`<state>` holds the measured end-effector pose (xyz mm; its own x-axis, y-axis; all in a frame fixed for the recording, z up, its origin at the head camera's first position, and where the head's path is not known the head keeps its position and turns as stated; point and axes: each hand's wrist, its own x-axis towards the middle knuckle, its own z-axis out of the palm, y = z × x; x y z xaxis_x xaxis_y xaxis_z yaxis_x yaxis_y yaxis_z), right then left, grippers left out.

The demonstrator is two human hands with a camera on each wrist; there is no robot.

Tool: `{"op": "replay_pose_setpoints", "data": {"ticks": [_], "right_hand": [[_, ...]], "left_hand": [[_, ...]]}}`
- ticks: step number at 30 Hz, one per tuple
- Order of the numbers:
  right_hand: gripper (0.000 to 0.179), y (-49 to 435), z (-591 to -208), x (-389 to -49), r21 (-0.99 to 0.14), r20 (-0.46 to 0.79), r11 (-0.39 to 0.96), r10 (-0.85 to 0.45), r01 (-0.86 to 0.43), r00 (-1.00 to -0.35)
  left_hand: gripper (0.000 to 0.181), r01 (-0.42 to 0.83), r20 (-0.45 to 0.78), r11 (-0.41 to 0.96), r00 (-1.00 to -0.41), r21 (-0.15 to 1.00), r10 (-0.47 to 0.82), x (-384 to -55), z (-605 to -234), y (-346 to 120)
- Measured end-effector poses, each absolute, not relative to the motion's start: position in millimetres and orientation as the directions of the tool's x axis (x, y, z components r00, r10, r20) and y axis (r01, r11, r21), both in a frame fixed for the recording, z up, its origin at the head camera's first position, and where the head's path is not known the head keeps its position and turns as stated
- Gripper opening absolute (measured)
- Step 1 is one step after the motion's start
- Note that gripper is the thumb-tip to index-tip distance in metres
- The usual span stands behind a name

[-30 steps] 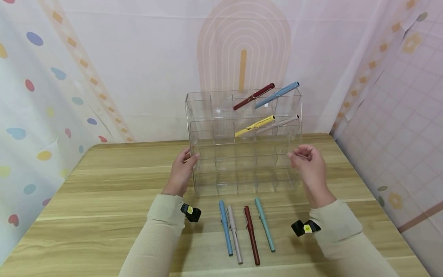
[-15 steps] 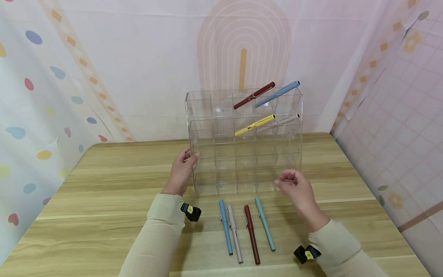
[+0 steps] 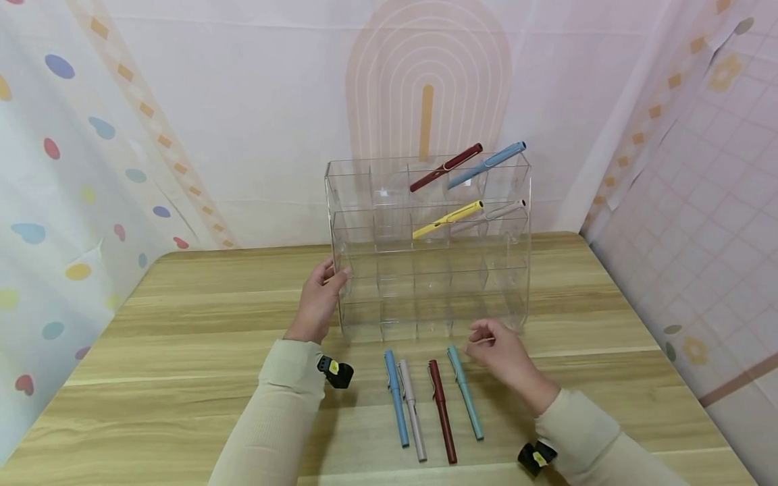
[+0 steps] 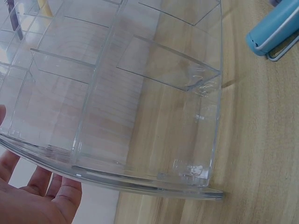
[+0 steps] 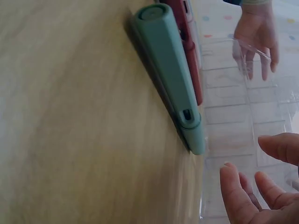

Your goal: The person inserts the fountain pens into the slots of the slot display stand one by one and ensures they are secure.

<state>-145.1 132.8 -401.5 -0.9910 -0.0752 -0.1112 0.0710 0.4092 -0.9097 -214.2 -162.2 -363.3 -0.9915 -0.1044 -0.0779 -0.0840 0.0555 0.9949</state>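
My left hand (image 3: 319, 297) grips the left side wall of a clear acrylic pen rack (image 3: 433, 273), thumb on the inner face and fingers behind. The left wrist view shows those fingers (image 4: 65, 196) outside the curved side panel. My right hand (image 3: 501, 351) hovers with loosely bent, parted fingers just right of the clip end of a teal pen (image 3: 464, 395), holding nothing. To the left of that pen lie a dark red pen (image 3: 442, 412), a pale greyish-pink pen (image 3: 413, 412) and a blue pen (image 3: 396, 398), in a rough row before the rack.
Slanted in the rack's upper compartments are a dark red pen (image 3: 446, 167), a light blue pen (image 3: 487, 165), a yellow pen (image 3: 448, 220) and a pale pen (image 3: 504, 210). The rack stands on a wood-grain table (image 3: 200, 324), with patterned cloth (image 3: 255, 121) behind.
My right hand has left the rack's right side and come down and leftward to the teal pen's top end. The left hand stays on the rack; the pens have not moved.
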Motion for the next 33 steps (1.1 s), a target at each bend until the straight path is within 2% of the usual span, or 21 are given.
{"op": "replay_pose_setpoints", "data": {"ticks": [9,21,33], "right_hand": [[0.039,125.7,-404.5,-147.4,-0.864,-0.164,0.497,-0.12,0.084,-0.979],[0.045,119.2,-407.9,-146.4,-0.856,-0.219,0.506,-0.171,0.105,-0.961],[0.053,114.0,-408.6,-150.8,-0.813,-0.208,0.581,-0.227,0.039,-0.951]], "left_hand": [[0.048,-0.086,-0.079,0.066,-0.992,0.994,-0.102,-213.8,-362.5,-162.2],[0.047,-0.091,-0.082,0.085,-0.991,0.992,-0.108,-215.2,-363.5,-162.4],[0.049,-0.083,-0.075,0.074,-0.992,0.994,-0.102,-215.9,-364.7,-162.8]]}}
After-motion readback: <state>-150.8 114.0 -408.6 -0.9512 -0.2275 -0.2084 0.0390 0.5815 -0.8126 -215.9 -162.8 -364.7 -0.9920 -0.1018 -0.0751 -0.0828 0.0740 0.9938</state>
